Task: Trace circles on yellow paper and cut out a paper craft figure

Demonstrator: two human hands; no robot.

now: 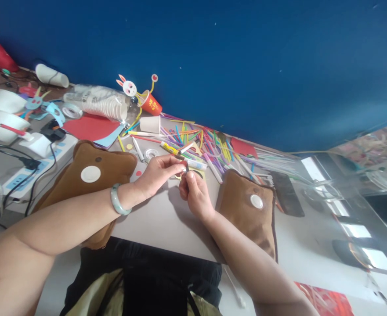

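Both hands meet above the table, fingertips nearly touching. My left hand, with a pale green bangle on its wrist, pinches something small and reddish at its fingertips, too small to name. My right hand is closed around a small dark item that points up from between thumb and fingers; what it is cannot be made out. Just beyond the hands are a yellow marker, a tape roll and a glue stick.
Brown plush cushions lie at left and right. Behind are coloured sticks, an orange cup with a rabbit figure, stacked paper cups and red paper. A power strip with cables sits left; a dark phone-like slab lies right.
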